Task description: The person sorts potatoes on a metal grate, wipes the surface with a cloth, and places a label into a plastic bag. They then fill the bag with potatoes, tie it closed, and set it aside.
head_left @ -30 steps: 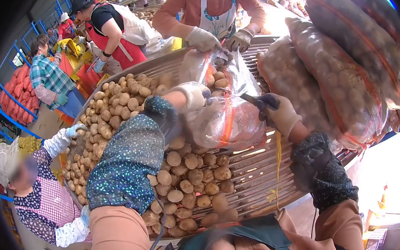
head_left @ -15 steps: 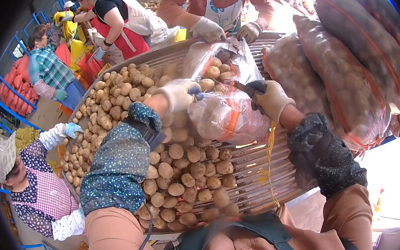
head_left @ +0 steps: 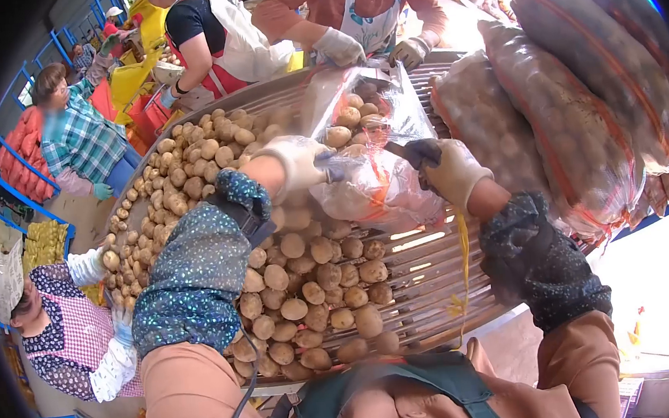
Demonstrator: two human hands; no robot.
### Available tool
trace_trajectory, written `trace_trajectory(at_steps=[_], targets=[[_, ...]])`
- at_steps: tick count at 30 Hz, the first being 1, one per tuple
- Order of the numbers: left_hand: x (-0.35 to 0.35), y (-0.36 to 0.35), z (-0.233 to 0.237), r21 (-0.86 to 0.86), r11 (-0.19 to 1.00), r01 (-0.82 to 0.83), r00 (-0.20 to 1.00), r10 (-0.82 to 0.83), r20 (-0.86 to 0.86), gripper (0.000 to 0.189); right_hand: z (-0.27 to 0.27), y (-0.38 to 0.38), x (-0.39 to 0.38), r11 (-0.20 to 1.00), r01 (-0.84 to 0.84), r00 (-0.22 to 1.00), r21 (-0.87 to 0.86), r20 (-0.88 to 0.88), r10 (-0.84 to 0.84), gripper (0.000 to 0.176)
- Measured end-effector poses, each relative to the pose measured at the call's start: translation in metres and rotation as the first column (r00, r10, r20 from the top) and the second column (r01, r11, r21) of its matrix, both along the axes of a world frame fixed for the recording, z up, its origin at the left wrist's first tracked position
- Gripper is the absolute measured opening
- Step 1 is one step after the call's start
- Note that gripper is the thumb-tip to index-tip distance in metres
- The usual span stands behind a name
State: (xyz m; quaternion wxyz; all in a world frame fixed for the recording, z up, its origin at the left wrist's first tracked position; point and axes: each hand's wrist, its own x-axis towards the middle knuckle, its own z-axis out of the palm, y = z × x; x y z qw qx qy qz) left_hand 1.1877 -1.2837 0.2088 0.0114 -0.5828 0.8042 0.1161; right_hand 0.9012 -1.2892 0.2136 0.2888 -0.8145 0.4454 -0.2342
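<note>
A clear plastic bag with orange stripes point(head_left: 381, 193) lies on the slatted table, its opening showing several potatoes point(head_left: 349, 118). My left hand point(head_left: 295, 163), in a pale glove with dark fingertips, is closed on the bag's left edge. On the bag's right side is my right hand point(head_left: 452, 168), gloved the same way and closed around a short dark flat tool point(head_left: 398, 151), whose exact kind I cannot make out. A yellow cord point(head_left: 464, 257) hangs below my right wrist. Across the table, a co-worker's gloved hands point(head_left: 340, 48) are at the bag's far edge.
Loose potatoes point(head_left: 291, 308) cover the left and near part of the slatted table point(head_left: 428, 280). Filled, striped sacks point(head_left: 573, 116) lean along the right. One co-worker point(head_left: 66, 328) stands at the left edge; others work behind, near red sacks point(head_left: 24, 156).
My hands stay at the bag, with the dark tool shifted slightly left. The bag's opening looks wider. At left, the co-worker's hand has moved down to the potatoes, and another person behind has turned.
</note>
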Motion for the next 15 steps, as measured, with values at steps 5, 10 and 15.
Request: trace_trajectory(at_steps=[5, 10, 15], targets=[[-0.014, -0.006, 0.010, 0.119, 0.992, 0.037, 0.995, -0.047, 0.083, 0.024, -0.003, -0.022, 0.061, 0.979, 0.101, 0.979, 0.179, -0.193, -0.065, 0.028], [0.018, 0.024, -0.009, -0.112, 0.983, 0.142, 0.988, -0.147, -0.041, 0.017, -0.016, 0.020, 0.036, 0.949, 0.005, 0.991, 0.314, -0.132, 0.038, 0.029], [0.027, 0.032, -0.007, -0.071, 0.996, 0.058, 0.913, -0.082, -0.399, 0.016, -0.009, 0.014, 0.017, 0.880, 0.152, 0.953, 0.451, 0.169, -0.251, 0.030]])
